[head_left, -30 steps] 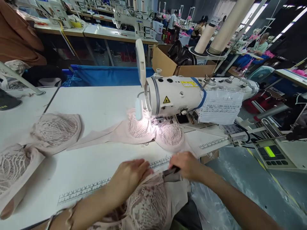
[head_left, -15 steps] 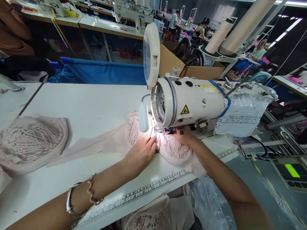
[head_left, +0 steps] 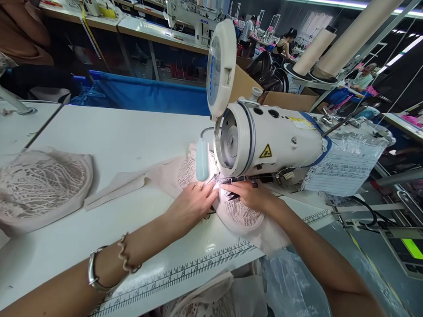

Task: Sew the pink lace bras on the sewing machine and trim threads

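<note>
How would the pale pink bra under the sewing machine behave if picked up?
The bra would probably droop along its band, which looks thin and lies mostly flat. The cups seem likelier to keep their shape, as they look rounded.

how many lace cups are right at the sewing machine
2: the left cup, just beyond the left hand, and the right cup, partly under the right hand. Parts of both are hidden.

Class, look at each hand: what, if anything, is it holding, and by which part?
The right hand appears to hold dark scissors by the hidden handles. The left hand rests on the bra; whether it pinches is unclear.
</note>
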### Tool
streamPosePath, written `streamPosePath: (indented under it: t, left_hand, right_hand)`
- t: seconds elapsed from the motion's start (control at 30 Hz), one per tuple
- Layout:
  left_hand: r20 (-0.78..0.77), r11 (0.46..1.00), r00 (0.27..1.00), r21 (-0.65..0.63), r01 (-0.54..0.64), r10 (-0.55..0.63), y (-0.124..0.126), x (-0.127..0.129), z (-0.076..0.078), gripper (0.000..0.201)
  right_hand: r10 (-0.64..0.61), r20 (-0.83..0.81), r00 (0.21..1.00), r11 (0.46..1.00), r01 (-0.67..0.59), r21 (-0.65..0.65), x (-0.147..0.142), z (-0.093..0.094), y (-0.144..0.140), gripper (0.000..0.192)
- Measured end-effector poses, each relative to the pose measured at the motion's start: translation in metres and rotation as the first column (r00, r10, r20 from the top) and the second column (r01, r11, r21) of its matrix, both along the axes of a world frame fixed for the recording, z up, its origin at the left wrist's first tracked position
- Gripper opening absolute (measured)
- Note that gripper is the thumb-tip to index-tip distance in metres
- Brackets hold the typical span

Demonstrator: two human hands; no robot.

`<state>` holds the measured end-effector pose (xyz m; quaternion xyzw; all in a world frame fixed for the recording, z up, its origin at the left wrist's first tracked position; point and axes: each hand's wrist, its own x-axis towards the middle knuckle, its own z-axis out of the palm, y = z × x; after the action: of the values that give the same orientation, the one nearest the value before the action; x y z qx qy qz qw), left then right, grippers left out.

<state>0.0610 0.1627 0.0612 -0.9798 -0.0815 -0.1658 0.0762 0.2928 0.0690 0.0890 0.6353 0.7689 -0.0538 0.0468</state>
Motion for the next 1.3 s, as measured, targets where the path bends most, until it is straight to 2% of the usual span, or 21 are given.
streamPosePath:
  t: [0.13, 0.27, 0.37, 0.43, 0.57, 0.67, 0.73, 0.77, 0.8, 0.87, 0.93, 1.03, 1.3]
  left_hand:
    - [0.031, 0.995, 0.999, -0.093, 0.031, -0.028, 0.014, 0.001, 0.002, 0.045]
    - [0.047, 0.983, 0.997, -0.167, 0.072, -0.065, 0.027, 0.0, 0.007, 0.053]
    - [0.079, 0.977, 0.994, -0.193, 0.088, -0.074, 0.033, 0.0, 0.01, 0.055]
    - [0.087, 0.975, 0.993, -0.2, 0.097, -0.081, 0.035, 0.0, 0.012, 0.053]
    - [0.105, 0.993, 0.994, -0.112, 0.028, -0.016, 0.02, 0.003, 0.015, 0.045]
    - [0.068, 0.998, 0.997, -0.046, -0.046, 0.049, -0.005, 0.006, 0.013, 0.036]
    - [0.029, 0.996, 0.997, -0.042, -0.077, 0.078, -0.021, 0.006, 0.008, 0.03]
    - [0.015, 0.995, 0.996, -0.037, -0.09, 0.09, -0.027, 0.006, 0.005, 0.032]
    - [0.007, 0.995, 0.995, -0.024, -0.098, 0.099, -0.031, 0.006, 0.002, 0.037]
    - [0.001, 0.995, 0.995, 0.002, -0.095, 0.095, -0.034, 0.006, -0.003, 0.043]
    - [0.02, 0.998, 0.998, -0.001, -0.065, 0.065, -0.031, 0.005, -0.007, 0.043]
    - [0.074, 0.999, 0.997, -0.048, -0.004, 0.007, -0.022, 0.003, -0.009, 0.042]
    - [0.115, 0.961, 0.988, -0.249, 0.124, -0.098, 0.01, -0.005, -0.01, 0.04]
  right_hand:
    - [0.01, 0.025, 1.0, 0.999, -0.011, 0.039, -0.008, 0.004, -0.001, 0.067]
    - [-0.003, -0.011, 1.0, 0.998, 0.003, 0.063, -0.015, 0.004, -0.005, 0.068]
    - [-0.026, -0.06, 0.998, 0.995, 0.032, 0.097, -0.016, 0.001, -0.008, 0.062]
    - [-0.046, -0.108, 0.993, 0.993, 0.057, 0.105, -0.017, -0.002, -0.008, 0.05]
    - [-0.188, -0.207, 0.96, 0.967, 0.218, 0.134, -0.021, -0.01, -0.004, 0.004]
    - [-0.299, -0.293, 0.908, 0.919, 0.357, 0.166, -0.023, -0.018, 0.0, 0.023]
    - [-0.328, -0.284, 0.901, 0.894, 0.394, 0.215, -0.021, -0.023, 0.0, 0.018]
    - [-0.312, -0.264, 0.913, 0.893, 0.377, 0.247, -0.02, -0.024, -0.002, 0.009]
    - [-0.272, -0.24, 0.932, 0.901, 0.334, 0.278, -0.019, -0.024, -0.004, 0.009]
    - [-0.147, -0.198, 0.969, 0.928, 0.205, 0.311, -0.017, -0.023, -0.008, 0.035]
    - [-0.054, -0.154, 0.987, 0.947, 0.099, 0.304, -0.016, -0.02, -0.012, 0.054]
    - [-0.031, -0.086, 0.996, 0.962, 0.053, 0.269, -0.018, -0.019, -0.013, 0.063]
    - [-0.047, -0.098, 0.994, 0.976, 0.067, 0.207, -0.022, -0.02, -0.009, 0.058]
